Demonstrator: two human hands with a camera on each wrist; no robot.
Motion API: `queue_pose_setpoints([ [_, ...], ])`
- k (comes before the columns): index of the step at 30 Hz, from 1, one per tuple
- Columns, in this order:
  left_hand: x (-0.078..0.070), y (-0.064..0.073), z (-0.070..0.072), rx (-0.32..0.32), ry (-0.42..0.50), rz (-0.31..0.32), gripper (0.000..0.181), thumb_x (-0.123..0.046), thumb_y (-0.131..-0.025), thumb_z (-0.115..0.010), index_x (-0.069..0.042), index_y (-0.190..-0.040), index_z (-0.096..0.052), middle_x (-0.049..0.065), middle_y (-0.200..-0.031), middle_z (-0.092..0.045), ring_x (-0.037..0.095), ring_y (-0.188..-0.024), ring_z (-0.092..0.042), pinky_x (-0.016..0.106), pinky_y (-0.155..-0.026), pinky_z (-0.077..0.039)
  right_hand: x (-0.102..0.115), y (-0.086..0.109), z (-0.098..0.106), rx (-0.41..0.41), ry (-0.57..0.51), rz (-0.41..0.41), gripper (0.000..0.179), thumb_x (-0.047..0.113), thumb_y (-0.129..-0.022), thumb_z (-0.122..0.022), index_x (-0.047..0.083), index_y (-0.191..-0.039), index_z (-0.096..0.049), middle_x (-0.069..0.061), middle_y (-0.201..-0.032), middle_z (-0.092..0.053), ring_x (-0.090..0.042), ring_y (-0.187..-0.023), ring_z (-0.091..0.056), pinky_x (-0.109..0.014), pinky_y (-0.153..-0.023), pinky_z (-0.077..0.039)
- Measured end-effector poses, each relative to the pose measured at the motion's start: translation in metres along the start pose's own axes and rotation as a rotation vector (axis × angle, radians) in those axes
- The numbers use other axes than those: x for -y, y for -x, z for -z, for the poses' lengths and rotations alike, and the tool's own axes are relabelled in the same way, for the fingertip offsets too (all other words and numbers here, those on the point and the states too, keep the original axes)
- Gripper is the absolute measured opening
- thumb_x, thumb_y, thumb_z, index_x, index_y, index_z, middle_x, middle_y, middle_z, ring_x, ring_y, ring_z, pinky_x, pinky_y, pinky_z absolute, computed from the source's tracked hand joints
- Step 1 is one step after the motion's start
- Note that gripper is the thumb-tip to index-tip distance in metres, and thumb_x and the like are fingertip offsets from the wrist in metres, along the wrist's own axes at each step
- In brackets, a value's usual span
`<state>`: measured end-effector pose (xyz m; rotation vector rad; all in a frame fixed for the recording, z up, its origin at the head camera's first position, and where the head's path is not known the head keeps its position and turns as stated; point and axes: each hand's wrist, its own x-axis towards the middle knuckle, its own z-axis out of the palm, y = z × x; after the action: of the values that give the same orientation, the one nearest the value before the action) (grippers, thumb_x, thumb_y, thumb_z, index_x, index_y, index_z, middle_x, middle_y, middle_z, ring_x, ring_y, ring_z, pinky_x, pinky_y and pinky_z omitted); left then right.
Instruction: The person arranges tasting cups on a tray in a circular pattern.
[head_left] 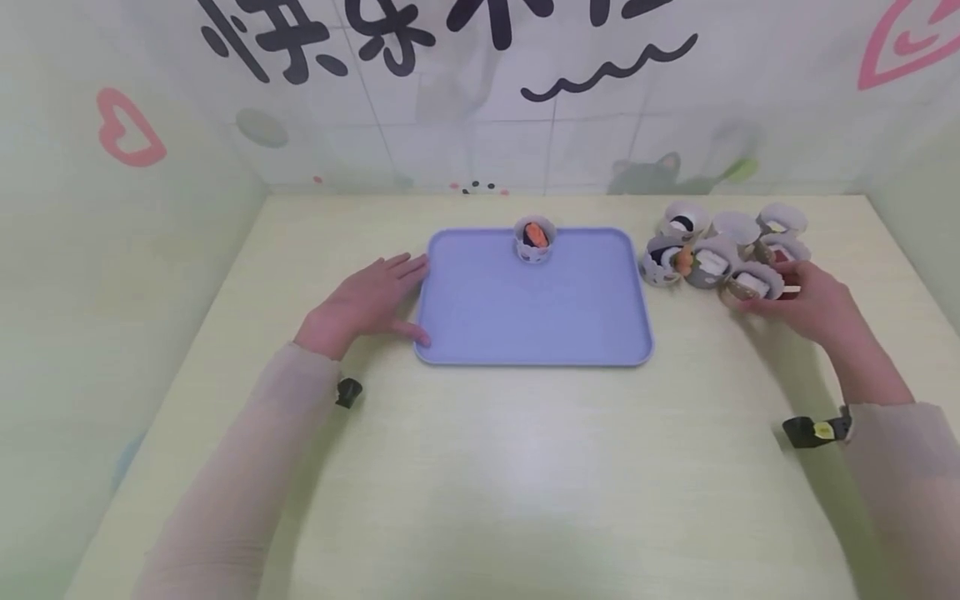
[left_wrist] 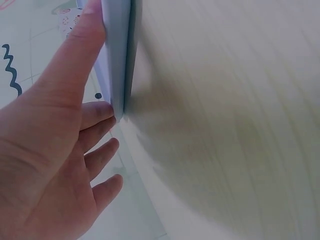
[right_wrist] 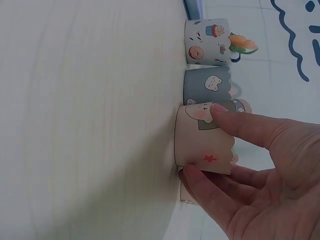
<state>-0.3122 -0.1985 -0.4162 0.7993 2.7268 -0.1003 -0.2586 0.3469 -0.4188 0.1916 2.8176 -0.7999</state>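
Observation:
My left hand [head_left: 367, 298] lies spread at the left end of a lavender tray [head_left: 525, 321]. Its thumb and some fingertips touch the rim, as the left wrist view also shows. On the tray's far edge area stands a paper baking cup [head_left: 533, 253] with an orange-topped sushi piece [head_left: 536, 234] inside. At the right, my right hand [head_left: 821, 304] grips a beige printed paper baking cup [right_wrist: 200, 145], thumb on one side and fingers on the other. A white-topped piece [head_left: 752, 284] shows in that cup. It stands at the near side of a cluster of similar cups.
Several other filled paper cups [head_left: 712, 268] crowd together right of the tray, among them a grey-blue one [right_wrist: 205, 85] and a white one with an orange piece [right_wrist: 243, 43]. A printed wall [head_left: 465, 150] rises behind the pale wooden table [head_left: 480, 467].

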Motion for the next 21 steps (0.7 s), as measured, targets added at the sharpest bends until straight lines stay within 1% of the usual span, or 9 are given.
queue_pose_setpoints([
  [1,-0.0001,0.0003,0.0004,0.0,0.001,0.001,0.115,-0.064,-0.076,-0.075,-0.002,-0.158,-0.022,0.015,-0.167,-0.02,0.039,-0.154,-0.016,0.053,-0.129,-0.018,0.0006,-0.0001,0.0001,0.0,0.0,-0.003,0.085,0.039,-0.093,-0.069,-0.016,-0.144,-0.03,-0.044,-0.136,-0.043,-0.056,-0.12,-0.047,-0.05,-0.083,-0.054],
  [3,-0.0003,0.0006,0.0009,0.001,0.004,0.001,0.115,-0.064,-0.076,-0.075,-0.002,-0.158,-0.022,0.015,-0.167,-0.02,0.039,-0.154,-0.016,0.053,-0.129,-0.018,0.0015,-0.0002,0.0003,0.0,-0.001,-0.006,0.085,0.039,-0.093,-0.069,-0.016,-0.144,-0.029,-0.044,-0.137,-0.041,-0.057,-0.121,-0.045,-0.063,-0.091,-0.048],
  [5,-0.0004,0.0009,0.0013,0.002,0.009,0.002,0.115,-0.064,-0.076,-0.075,-0.002,-0.158,-0.022,0.015,-0.167,-0.02,0.039,-0.154,-0.016,0.053,-0.129,-0.018,0.0021,-0.0004,0.0002,-0.003,-0.002,-0.006,0.084,0.039,-0.093,-0.068,-0.016,-0.144,-0.03,-0.044,-0.137,-0.041,-0.057,-0.122,-0.044,-0.065,-0.093,-0.046],
  [9,-0.0006,0.0005,0.0022,0.001,0.014,0.001,0.115,-0.063,-0.076,-0.075,-0.002,-0.158,-0.022,0.015,-0.167,-0.02,0.04,-0.154,-0.016,0.053,-0.128,-0.018,0.0015,0.0,-0.0002,-0.02,0.002,0.001,0.081,0.038,-0.093,-0.068,-0.015,-0.142,-0.032,-0.044,-0.136,-0.042,-0.057,-0.121,-0.044,-0.065,-0.093,-0.046],
  [16,0.0,0.0011,0.0015,0.001,0.015,-0.003,0.115,-0.063,-0.076,-0.075,-0.002,-0.158,-0.022,0.016,-0.166,-0.02,0.04,-0.154,-0.017,0.053,-0.128,-0.019,-0.0001,0.0007,0.0002,-0.017,-0.005,-0.005,0.078,0.038,-0.095,-0.066,-0.015,-0.142,-0.034,-0.044,-0.137,-0.042,-0.057,-0.121,-0.045,-0.064,-0.091,-0.047],
  [18,-0.0001,0.0018,0.0017,-0.001,0.016,-0.004,0.115,-0.063,-0.076,-0.075,-0.001,-0.158,-0.022,0.016,-0.166,-0.021,0.04,-0.154,-0.017,0.054,-0.128,-0.019,-0.0003,0.0007,0.0007,-0.022,0.0,0.001,0.076,0.038,-0.095,-0.065,-0.014,-0.141,-0.035,-0.043,-0.136,-0.043,-0.057,-0.12,-0.046,-0.06,-0.088,-0.049],
  [21,-0.0007,0.0028,0.0027,-0.002,0.017,-0.006,0.114,-0.062,-0.077,-0.075,-0.001,-0.157,-0.022,0.016,-0.166,-0.021,0.04,-0.154,-0.017,0.054,-0.128,-0.019,-0.0004,0.0009,0.0017,-0.034,0.004,0.012,0.073,0.037,-0.096,-0.064,-0.014,-0.14,-0.038,-0.043,-0.135,-0.046,-0.056,-0.119,-0.048,-0.048,-0.08,-0.05],
])
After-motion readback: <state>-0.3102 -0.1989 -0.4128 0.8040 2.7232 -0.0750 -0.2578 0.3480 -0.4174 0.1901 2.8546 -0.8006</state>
